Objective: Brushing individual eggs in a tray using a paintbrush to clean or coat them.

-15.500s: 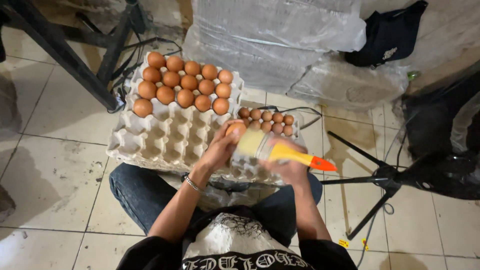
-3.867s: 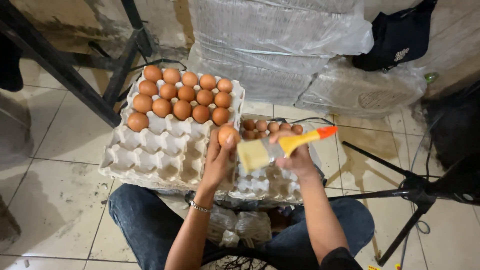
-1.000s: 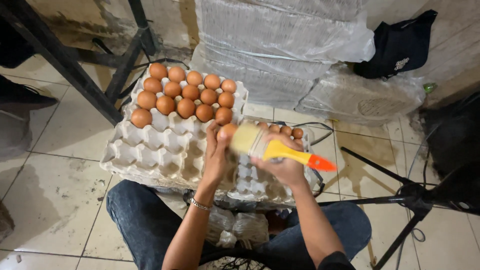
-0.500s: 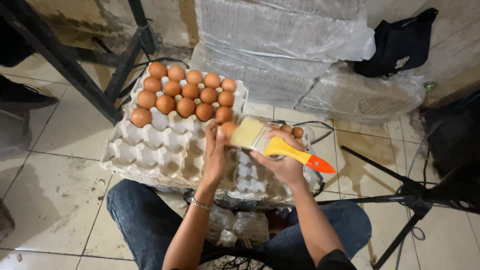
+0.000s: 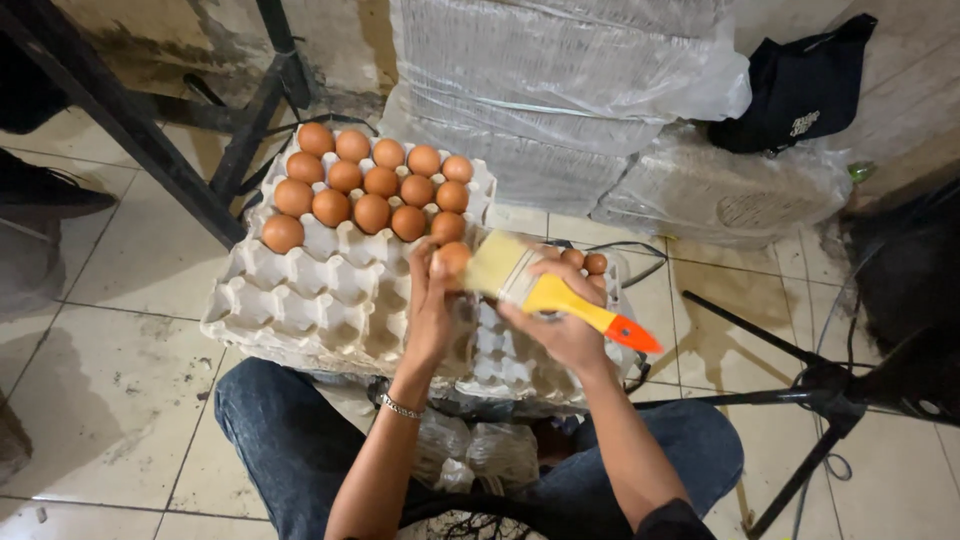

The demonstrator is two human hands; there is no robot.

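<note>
Brown and smooth, the single egg (image 5: 453,257) sits pinched at the fingertips of the left hand (image 5: 432,315), held up over the near right corner of the grey pulp egg tray (image 5: 300,300). The right hand (image 5: 565,325) is closed round the yellow handle of a flat paintbrush with pale bristles and an orange tip (image 5: 545,290). Half a second ago the bristles lay a little higher and to the left; now they have slid down and rest against the egg's right side, so the brushing stroke looks to be under way on this same egg, which has not gone to a cup. Fifteen brown eggs (image 5: 375,180) fill the far rows of the tray, as they did before, while the near cups stand bare. A second tray (image 5: 520,350) lies under the hands, with a few smaller eggs (image 5: 585,262) at its far edge. Plastic-wrapped stacks (image 5: 570,80) stand behind on the tiled floor (image 5: 110,400), and a black tripod (image 5: 800,390) leans at the right.
</note>
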